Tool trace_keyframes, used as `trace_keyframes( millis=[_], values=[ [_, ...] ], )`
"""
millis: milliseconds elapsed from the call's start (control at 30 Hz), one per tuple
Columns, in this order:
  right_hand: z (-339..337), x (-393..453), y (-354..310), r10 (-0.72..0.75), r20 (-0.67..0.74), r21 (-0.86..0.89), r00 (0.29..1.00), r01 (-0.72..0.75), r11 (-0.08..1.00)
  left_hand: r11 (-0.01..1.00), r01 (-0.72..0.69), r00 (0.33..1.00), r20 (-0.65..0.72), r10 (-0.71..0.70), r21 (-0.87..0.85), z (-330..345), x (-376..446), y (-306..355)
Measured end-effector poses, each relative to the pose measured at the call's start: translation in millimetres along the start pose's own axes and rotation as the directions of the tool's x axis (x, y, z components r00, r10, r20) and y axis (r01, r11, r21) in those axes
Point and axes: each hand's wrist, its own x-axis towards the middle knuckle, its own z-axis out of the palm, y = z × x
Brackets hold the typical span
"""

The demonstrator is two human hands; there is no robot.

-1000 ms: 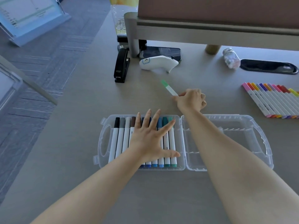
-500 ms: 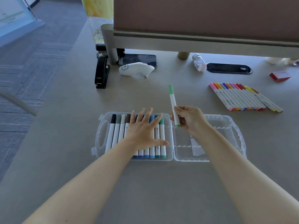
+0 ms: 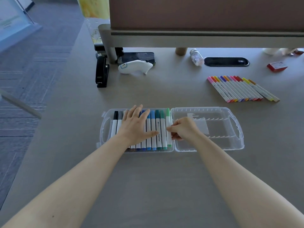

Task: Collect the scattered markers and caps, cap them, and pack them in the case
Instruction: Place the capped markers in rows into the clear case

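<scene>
The light-green marker [image 3: 168, 127] lies at the right end of the row in the clear case's [image 3: 209, 146] left half at frame centre, pinched by the right hand [image 3: 184, 129], while the left hand [image 3: 136, 125], fingers spread flat, presses the neighbouring markers [image 3: 154, 129], forearms reaching over the desk [image 3: 164, 92].

We see a grey desk [image 3: 148, 186] under soft daylight; behind it a brown partition [image 3: 205, 12] on a grey rail, left of it grey carpet [image 3: 41, 66].
</scene>
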Motion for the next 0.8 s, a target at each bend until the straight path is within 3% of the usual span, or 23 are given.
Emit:
trace_keyframes(
  millis=[300,500,633,800],
  values=[
    [-6,2,8,-0.063,-0.113,-0.225,0.992,0.036,0.974,0.999,-0.049,0.999,0.016,0.049,0.012,2,7,9],
    [-39,6,10,-0.209,-0.426,-0.312,0.88,0.073,0.947,0.975,-0.128,0.987,0.115,0.108,0.182,7,24,26],
    [-75,23,17,-0.262,-0.484,-0.431,0.835,0.033,0.902,0.96,-0.146,0.984,0.131,0.118,0.238,15,35,38],
    [-124,55,32,-0.227,-0.535,-0.43,0.813,-0.031,0.902,0.958,-0.166,0.984,0.106,0.144,0.234,22,58,75]
  ],
)
